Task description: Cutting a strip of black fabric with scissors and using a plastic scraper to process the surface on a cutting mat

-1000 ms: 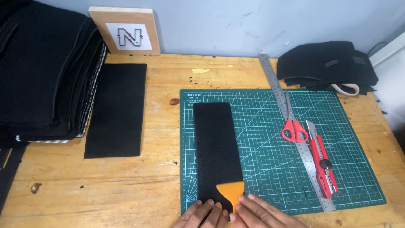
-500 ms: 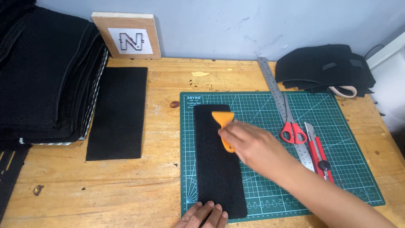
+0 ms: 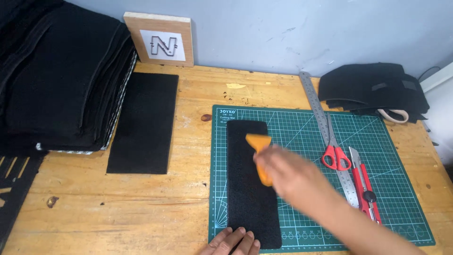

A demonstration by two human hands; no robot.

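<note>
Right hand (image 3: 288, 177) is gripping an orange scraper (image 3: 259, 150), fingers curled closed around its handle, blade end lying on the upper part of a black strip (image 3: 250, 184); the hand is motion-blurred, so exact finger placement is probably not readable. The strip is lying lengthwise on the left part of a green mat (image 3: 406, 222), running from 12 to 6 o'clock. Left hand (image 3: 232, 242) is sitting at 6 o'clock of the strip, at the frame's bottom edge, fingers flat and extended, pressing the strip's near end, grasping nothing. At 3 o'clock of the scraper, well apart, a steel ruler (image 3: 317, 108) is lying slanted across the mat, with red scissors (image 3: 334, 153) on top of it and a red knife (image 3: 364, 185) just beside. A second black piece (image 3: 144, 122) is lying on the wooden table (image 3: 141, 212) at 9 o'clock of the mat. A stack of black sheets (image 3: 61, 80) is sitting at 10 o'clock, a wooden block (image 3: 160, 38) is leaning on the wall at 11 o'clock, and a black bundle (image 3: 373, 87) is resting at 2 o'clock.
</note>
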